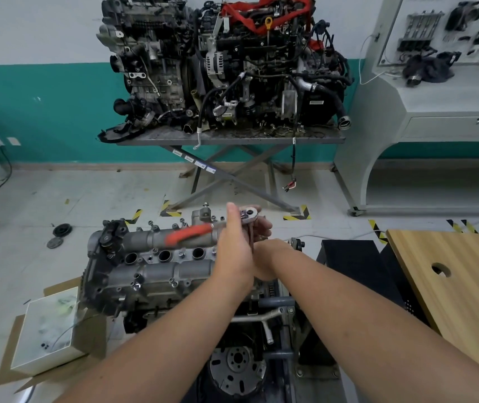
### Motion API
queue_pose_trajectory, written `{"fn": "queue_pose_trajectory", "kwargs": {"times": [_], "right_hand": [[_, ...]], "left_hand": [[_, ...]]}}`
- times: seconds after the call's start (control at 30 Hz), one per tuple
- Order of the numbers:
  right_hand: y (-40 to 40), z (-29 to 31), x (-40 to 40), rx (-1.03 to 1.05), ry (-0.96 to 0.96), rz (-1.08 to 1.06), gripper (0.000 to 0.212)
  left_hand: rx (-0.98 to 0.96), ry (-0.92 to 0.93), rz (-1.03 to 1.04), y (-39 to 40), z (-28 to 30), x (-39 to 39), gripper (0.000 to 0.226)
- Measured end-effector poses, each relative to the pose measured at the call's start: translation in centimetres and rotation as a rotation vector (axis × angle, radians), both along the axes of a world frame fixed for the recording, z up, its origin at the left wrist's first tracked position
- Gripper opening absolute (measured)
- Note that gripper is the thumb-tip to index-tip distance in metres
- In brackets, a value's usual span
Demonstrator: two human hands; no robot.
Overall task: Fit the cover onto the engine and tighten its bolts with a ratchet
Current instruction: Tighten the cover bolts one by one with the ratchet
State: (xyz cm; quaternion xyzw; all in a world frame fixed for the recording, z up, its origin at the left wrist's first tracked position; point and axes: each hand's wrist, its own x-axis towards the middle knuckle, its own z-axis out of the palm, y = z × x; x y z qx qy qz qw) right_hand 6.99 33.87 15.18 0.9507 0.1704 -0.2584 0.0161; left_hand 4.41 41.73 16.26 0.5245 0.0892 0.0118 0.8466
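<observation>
Orange-handled ratchet point(203, 232) gripped by left hand point(234, 251) over engine point(151, 271); right hand point(261, 228) grip unclear; no legible writing

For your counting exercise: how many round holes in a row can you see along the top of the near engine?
3: left, middle and right, in a row on the near engine. The left hand may hide a fourth.

Before me stands the engine point(151, 269), a box point(49, 330) at its left. A wooden table point(459, 274) lies right; a loaded stand point(229, 136) behind.
</observation>
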Motion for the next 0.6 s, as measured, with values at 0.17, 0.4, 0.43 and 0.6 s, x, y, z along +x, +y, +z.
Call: {"fn": "queue_pose_trajectory", "kwargs": {"times": [0.17, 0.4, 0.43, 0.6], "right_hand": [[0.4, -0.5, 0.5, 0.007, -0.008, -0.011, 0.043], [0.2, -1.2, 0.9, 0.001, -0.004, -0.055, 0.043], [0.2, -1.2, 0.9, 0.007, -0.007, -0.059, 0.042], [0.6, -1.2, 1.0, -0.032, 0.003, -0.039, 0.045]], "left_hand": [[-0.063, 0.064, -0.166, 2.0, 1.0, 1.5, 0.033], [0.18, 0.001, -0.607, 5.5, 1.9, 1.9, 0.026], [0.182, 0.013, -0.613, 5.7, 2.2, 2.0, 0.025], [0.439, 0.069, -0.531, 4.5, 3.7, 2.8, 0.016]]}}
